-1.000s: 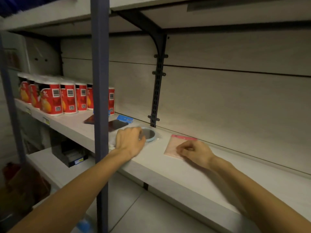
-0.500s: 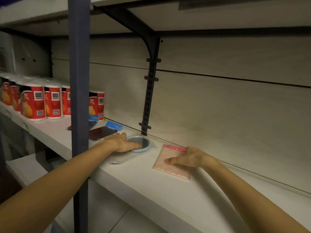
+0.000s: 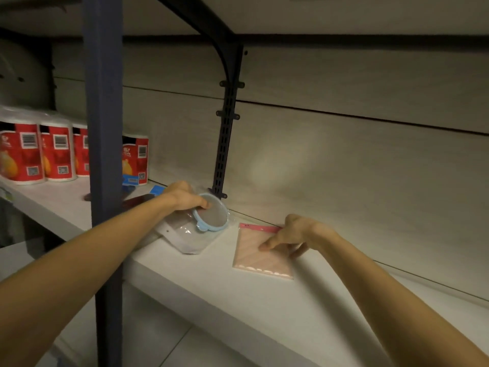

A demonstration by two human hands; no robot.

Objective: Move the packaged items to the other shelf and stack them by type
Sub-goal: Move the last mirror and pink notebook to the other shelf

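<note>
A light-blue round lidded container in a clear plastic bag (image 3: pixel 211 217) is tilted up off the white shelf (image 3: pixel 304 300), with my left hand (image 3: pixel 184 196) gripping its upper rim. To its right a flat pink packet with a red top strip (image 3: pixel 258 256) lies on the shelf. My right hand (image 3: pixel 293 235) rests on the packet's upper right part, fingers spread, index finger pressing on it. More flat packets, dark red (image 3: pixel 137 200) and blue (image 3: pixel 156 190), lie further left behind my left forearm.
Several red-and-white wrapped rolls (image 3: pixel 39 154) stand at the left end of the shelf. A dark blue upright post (image 3: pixel 104 154) crosses in front of my left arm. A black bracket (image 3: pixel 227 128) runs up the back panel. A lower shelf (image 3: pixel 16 258) shows at the left.
My left hand has taken hold of the bagged blue container and tipped it up off the shelf. My right hand slid up to the pink packet's top right. The camera moved closer.
</note>
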